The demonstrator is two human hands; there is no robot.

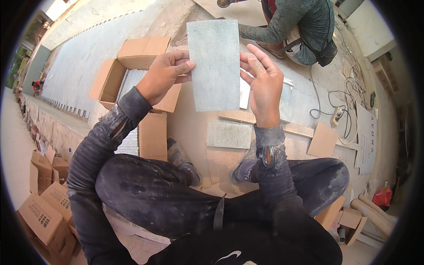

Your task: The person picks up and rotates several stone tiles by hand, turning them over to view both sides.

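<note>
Clearly, at the near left, printed brown cardboard boxes (46,216) lie in a jumbled heap, while at the far left a broad stretch of pale blue-grey paving (95,57) runs along. Next, rightward, stands an open brown cardboard box (143,47) with thin pale slabs (128,83) packed inside. Just beside it, the left hand (167,73) pinches the left edge of a flat, rectangular, pale grey-green stone tile (213,66), thumb on the face and fingers behind. The tile is raised above the ground, between both hands. Below it, a similar speckled grey tile (229,134) lies flat. The right hand (265,84) is at the held tile's right edge, index finger extended and other fingers loosely bent; I cannot tell whether they grip it. At the far right, a co-worker in a grey-green long-sleeved top (304,22) crouches; nearer, a white power socket block (338,116) sits among dark cables, and a bright red bag (382,197) lies at the near right.
</note>
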